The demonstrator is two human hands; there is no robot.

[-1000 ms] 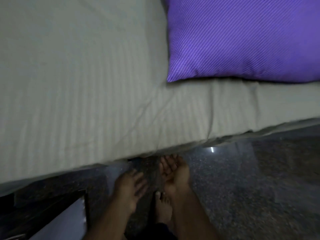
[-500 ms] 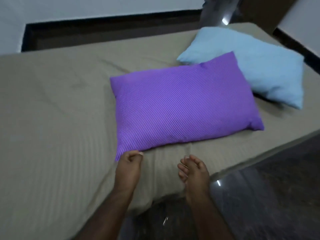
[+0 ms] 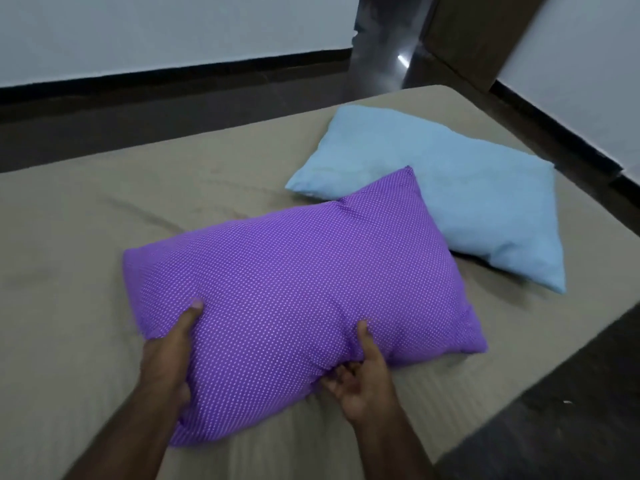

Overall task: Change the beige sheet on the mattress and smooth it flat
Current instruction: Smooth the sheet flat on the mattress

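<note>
Both hands at 6 o'clock, gripping the near edge of the purple pillow (image 3: 298, 289). Left hand (image 3: 166, 362): thumb pressed on top of the fabric, fingers curled under the edge, out of sight. Right hand (image 3: 360, 382): thumb on top, fingers bunching the pillow's underside, pinching the cloth. Near edge of the pillow looks lifted off the bed; far edge seems to rest on it.

Under and around the pillow, the beige sheet (image 3: 69, 306) covers the mattress, filling the frame from 6 to 12 o'clock. Faint creases at 10 o'clock, just beyond the pillow's far left corner; ribbed folds near the bed's front edge at 5 o'clock.

At 2 o'clock, a blue pillow (image 3: 467, 202) lies flat on the sheet, its near side partly hidden by the purple one. Beyond, dark floor (image 3: 173, 109) and white wall (image 3: 173, 29) at 12 o'clock.

Judgement: early stage. The sheet is on the mattress, not stripped. Pillows need clearing first; one in hand, one untouched. Removal, fresh sheet and smoothing all remain.
</note>
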